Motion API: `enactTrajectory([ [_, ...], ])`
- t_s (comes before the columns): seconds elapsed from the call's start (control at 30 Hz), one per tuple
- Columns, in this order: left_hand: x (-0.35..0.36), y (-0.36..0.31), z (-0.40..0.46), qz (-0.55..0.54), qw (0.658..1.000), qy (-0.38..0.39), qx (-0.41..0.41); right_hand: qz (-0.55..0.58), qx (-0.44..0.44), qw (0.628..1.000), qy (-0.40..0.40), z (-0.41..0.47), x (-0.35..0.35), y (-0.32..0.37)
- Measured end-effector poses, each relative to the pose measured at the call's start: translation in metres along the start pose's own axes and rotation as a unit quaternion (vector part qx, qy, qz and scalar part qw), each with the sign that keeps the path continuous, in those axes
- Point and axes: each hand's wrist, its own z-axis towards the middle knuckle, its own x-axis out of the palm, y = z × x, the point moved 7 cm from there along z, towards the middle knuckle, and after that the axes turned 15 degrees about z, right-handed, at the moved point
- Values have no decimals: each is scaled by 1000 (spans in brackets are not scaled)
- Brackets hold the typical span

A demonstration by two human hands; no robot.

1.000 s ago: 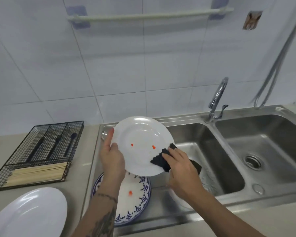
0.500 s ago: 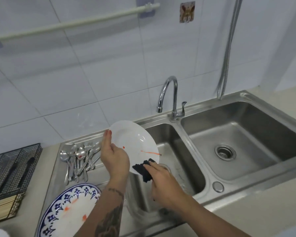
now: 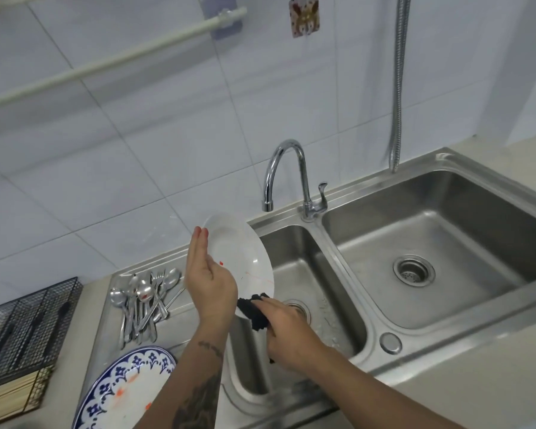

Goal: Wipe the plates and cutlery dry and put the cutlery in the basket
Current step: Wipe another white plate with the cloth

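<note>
You hold the white plate (image 3: 239, 252) tilted on edge above the left sink basin (image 3: 307, 274), centre of the frame, orange-red streaks on its face. Your left hand (image 3: 208, 280) has its grip clamped on the plate's left rim, fingers behind and thumb across the front. Your right hand (image 3: 287, 328) has its grip closed around a dark cloth (image 3: 254, 308), pressed against the plate's lower edge. Left of the plate, a pile of spoons and forks (image 3: 146, 301) lies on the steel drainboard. Below it, at the bottom edge, sits a blue-patterned plate (image 3: 121, 385) with orange smears. At the far left, the black wire basket (image 3: 28, 326) rests on the counter (image 3: 492, 391), chopsticks in its near compartment. The chrome faucet (image 3: 291, 174) stands behind the basins.
</note>
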Motion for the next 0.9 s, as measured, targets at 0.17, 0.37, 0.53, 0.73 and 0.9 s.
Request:
enactTrajectory([
  [0.17,1,-2,5,5,1000,3,1,12,-10,1000,-2,5,-2,4],
  [0.37,0,1,9,2,1000,0,-17,17,-17,1000,7,10,-7,8],
  [0.53,-4,2,12,-26,998,-3,-54,22,-23,999,21,13,-10,13],
  [0.73,-4,22,10,-155,960,55,-228,-9,-104,993,46,24,-12,50],
  [0.9,-4,21,5,-240,921,135,-276,-104,-108,988,40,55,-29,55],
])
